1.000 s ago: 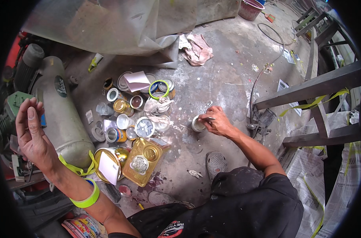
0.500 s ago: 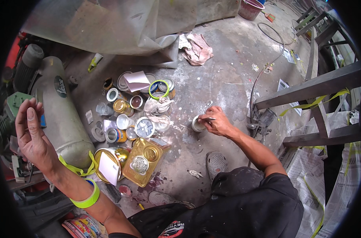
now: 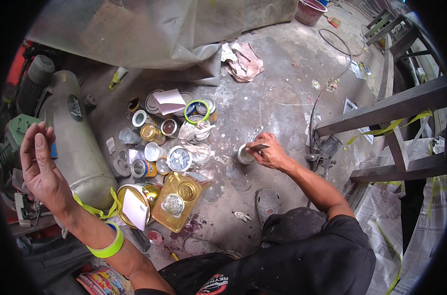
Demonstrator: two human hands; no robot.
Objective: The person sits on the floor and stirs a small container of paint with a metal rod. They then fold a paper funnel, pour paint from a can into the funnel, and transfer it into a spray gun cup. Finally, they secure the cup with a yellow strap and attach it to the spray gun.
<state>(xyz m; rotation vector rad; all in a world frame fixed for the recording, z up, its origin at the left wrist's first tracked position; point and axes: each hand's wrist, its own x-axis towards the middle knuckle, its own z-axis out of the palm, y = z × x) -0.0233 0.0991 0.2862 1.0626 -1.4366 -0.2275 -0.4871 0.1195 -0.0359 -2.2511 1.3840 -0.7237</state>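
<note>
A small pale container (image 3: 243,157) was set upright on the concrete floor (image 3: 287,103), in front of the person and to the right of a cluster of cans. A flat dark strip (image 3: 260,146) was pinched at its mouth by the right hand (image 3: 270,152), with the fingers closed tightly on it. The container's right edge was partly hidden by the fingers; whether it was touched by them, or whether the strip's lower end was dipped inside, could not be told.

The left hand (image 3: 41,164) was held raised, well apart from the container, with its fingers loosely bent, a half-open palm and nothing grasped. It was seen beside a grey-green tank (image 3: 69,142). A yellow-green tape roll (image 3: 103,249) was worn around the left forearm.

Between the hands, a rectangular gold tin (image 3: 163,220) was topped by a pale round piece (image 3: 173,203). Next to it, a round gold can (image 3: 151,191) was partly covered by a white sheet (image 3: 135,206). Farther off, a whitish rag (image 3: 196,131) was draped over the cans, and a crumpled pink cloth (image 3: 248,66) was spread on the floor.
</note>
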